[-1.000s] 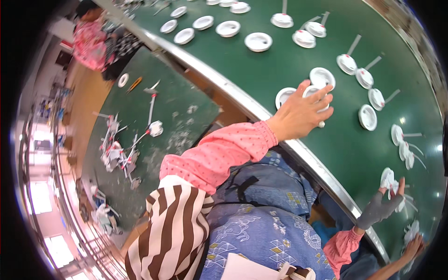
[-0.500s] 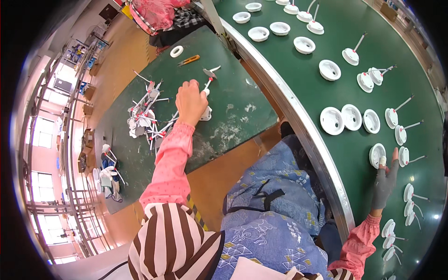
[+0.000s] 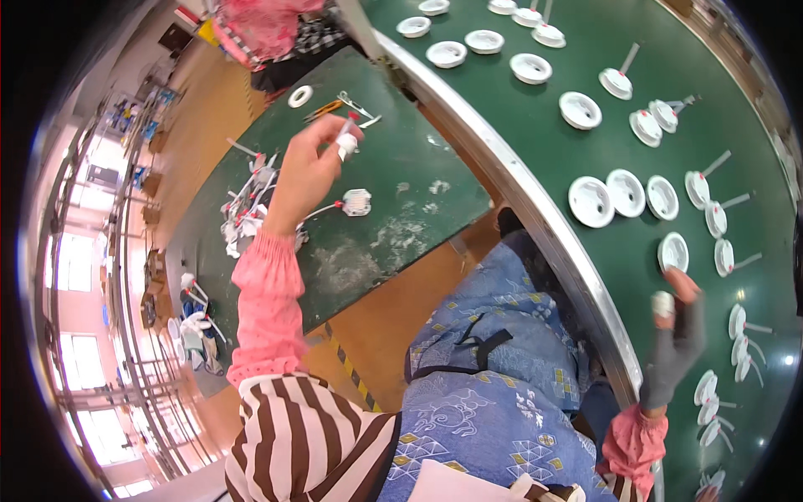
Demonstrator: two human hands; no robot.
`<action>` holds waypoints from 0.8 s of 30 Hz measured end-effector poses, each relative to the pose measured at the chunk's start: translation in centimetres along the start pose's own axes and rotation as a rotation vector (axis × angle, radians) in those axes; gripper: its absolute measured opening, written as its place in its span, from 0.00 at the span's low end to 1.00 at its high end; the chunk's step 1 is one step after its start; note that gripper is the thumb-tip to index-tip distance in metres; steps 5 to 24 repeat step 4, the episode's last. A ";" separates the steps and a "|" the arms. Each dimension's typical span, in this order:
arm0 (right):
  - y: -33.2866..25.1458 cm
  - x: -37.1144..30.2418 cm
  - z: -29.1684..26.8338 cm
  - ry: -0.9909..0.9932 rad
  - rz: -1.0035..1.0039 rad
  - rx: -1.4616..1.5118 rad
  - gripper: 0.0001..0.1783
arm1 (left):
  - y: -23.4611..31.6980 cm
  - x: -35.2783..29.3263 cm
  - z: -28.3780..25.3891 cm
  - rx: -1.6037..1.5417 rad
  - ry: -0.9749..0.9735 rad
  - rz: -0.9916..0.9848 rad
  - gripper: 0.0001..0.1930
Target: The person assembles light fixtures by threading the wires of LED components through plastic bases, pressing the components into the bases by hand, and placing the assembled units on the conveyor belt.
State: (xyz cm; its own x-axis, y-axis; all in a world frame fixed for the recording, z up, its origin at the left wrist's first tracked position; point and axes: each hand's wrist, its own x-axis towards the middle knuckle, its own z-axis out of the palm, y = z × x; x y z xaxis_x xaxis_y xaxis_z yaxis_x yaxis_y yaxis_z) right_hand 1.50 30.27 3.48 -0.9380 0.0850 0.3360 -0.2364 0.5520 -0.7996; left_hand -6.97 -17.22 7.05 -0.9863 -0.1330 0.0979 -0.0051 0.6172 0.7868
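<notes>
My left hand (image 3: 305,171), bare with a white cover on the thumb, is raised over the dark green table (image 3: 330,276). Its thumb and forefinger pinch a small white wired part (image 3: 346,129) with a red bit at its end; the fingers partly hide it. Beyond the wrist lies a white square part (image 3: 357,202) on a lead with a red joint. A tangle of white wired parts (image 3: 251,205) lies to the left. My right hand (image 3: 676,347), in a grey fingerless glove, hovers over the green conveyor with fingers apart, close below a white cup (image 3: 672,253).
Rows of white cups (image 3: 580,110) and discs with upright leads (image 3: 616,84) stand on the green conveyor (image 3: 519,142), edged by a metal rail (image 3: 535,209). An orange cutter (image 3: 324,110) and white ring (image 3: 300,96) lie on the table. Another person (image 3: 280,33) sits beyond.
My left hand has lifted away from the square part on the table, turning its fingers up. My right hand has drawn back toward me from the white cup and disc. The view has shifted slightly.
</notes>
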 end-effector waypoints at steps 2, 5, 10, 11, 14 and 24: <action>-2.5 0.6 2.1 -0.143 -0.071 0.007 0.21 | 2.6 -1.6 3.3 -0.278 -0.262 -0.044 0.07; -4.2 1.9 3.5 -0.232 -0.235 0.062 0.21 | 5.0 -2.7 6.2 -0.358 -0.436 -0.091 0.07; -4.2 1.9 3.5 -0.232 -0.235 0.062 0.21 | 5.0 -2.7 6.2 -0.358 -0.436 -0.091 0.07; -4.2 1.9 3.5 -0.232 -0.235 0.062 0.21 | 5.0 -2.7 6.2 -0.358 -0.436 -0.091 0.07; -4.2 1.9 3.5 -0.232 -0.235 0.062 0.21 | 5.0 -2.7 6.2 -0.358 -0.436 -0.091 0.07; -4.2 1.9 3.5 -0.232 -0.235 0.062 0.21 | 5.0 -2.7 6.2 -0.358 -0.436 -0.091 0.07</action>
